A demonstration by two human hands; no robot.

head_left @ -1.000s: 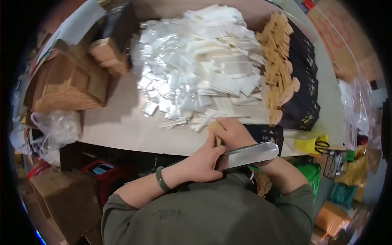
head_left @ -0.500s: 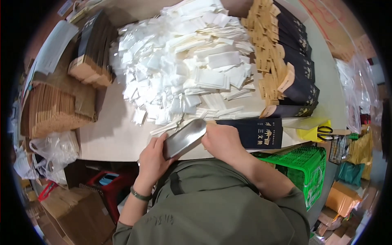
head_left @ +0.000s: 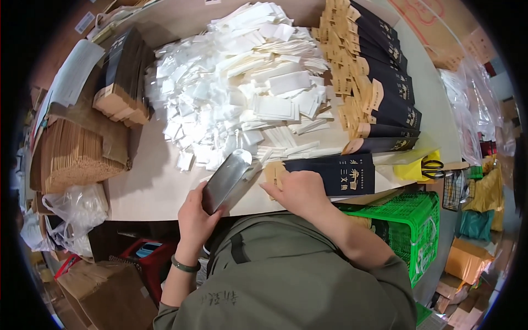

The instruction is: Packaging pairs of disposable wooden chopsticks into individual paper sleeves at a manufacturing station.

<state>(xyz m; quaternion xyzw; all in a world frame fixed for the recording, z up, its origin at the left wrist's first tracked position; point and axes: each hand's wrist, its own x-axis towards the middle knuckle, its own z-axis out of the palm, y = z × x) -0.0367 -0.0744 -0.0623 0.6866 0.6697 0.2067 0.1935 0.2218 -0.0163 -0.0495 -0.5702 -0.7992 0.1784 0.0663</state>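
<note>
My left hand (head_left: pixel 196 213) is closed around the near end of a shiny silver tray-like piece (head_left: pixel 228 180), long and rounded at its far end, tilted above the table's front edge. A little to the right, my right hand (head_left: pixel 301 192) has its fingers curled over the tan end of a flat dark-blue packet (head_left: pixel 352 175) with gold print. Its thumb presses on that tan end, and the packet lies across the front of the table. Beyond both hands spreads a heap of small white sachets (head_left: pixel 220 115), the left ones in shiny clear wrapping.
Overlapping dark-blue packets with tan ends (head_left: pixel 390 118) line the right side. Upright packets (head_left: pixel 124 82) and a brown stack (head_left: pixel 82 151) stand left. Black-handled scissors (head_left: pixel 432 168) sit in a yellow holder (head_left: pixel 410 170). A green crate (head_left: pixel 415 231) stands below the right edge.
My left hand has moved left with the silver piece, away from my right hand, so the packet's tan end now shows. The view has shifted slightly.
</note>
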